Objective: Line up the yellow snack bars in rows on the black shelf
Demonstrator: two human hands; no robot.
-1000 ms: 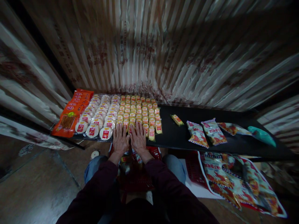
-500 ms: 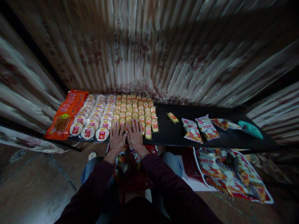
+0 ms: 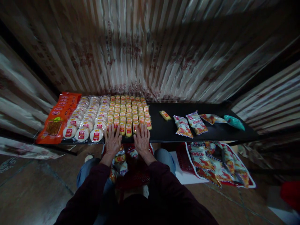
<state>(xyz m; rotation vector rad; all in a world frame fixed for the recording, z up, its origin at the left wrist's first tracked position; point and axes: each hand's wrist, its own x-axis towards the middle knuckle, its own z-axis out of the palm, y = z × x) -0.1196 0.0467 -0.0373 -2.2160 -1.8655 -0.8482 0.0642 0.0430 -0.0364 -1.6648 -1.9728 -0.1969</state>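
Rows of small yellow wrapped snack cakes (image 3: pixel 128 116) with red labels cover the middle of a black shelf. My left hand (image 3: pixel 112 141) lies with fingers stretched over the front left cakes. Across the front right cakes, my right hand (image 3: pixel 142 140) rests flat, fingers forward. A few front cakes show between the two hands. Round white wrapped crackers (image 3: pixel 96 135) stand in rows just left of my left hand. One yellow cake (image 3: pixel 165 115) lies alone to the right of the block. What my fingertips press on is partly hidden.
Orange snack packets (image 3: pixel 54 120) lie at the shelf's left end. White puffed-snack bags (image 3: pixel 183 126) and a green packet (image 3: pixel 234 122) lie on the black shelf (image 3: pixel 159 134) at right. Below are a basket (image 3: pixel 252 184) of snack bags and a red basket (image 3: pixel 133 178) between my knees.
My hands have moved apart, the right one shifting rightward along the front row, uncovering front cakes between them. The camera view has turned slightly right.
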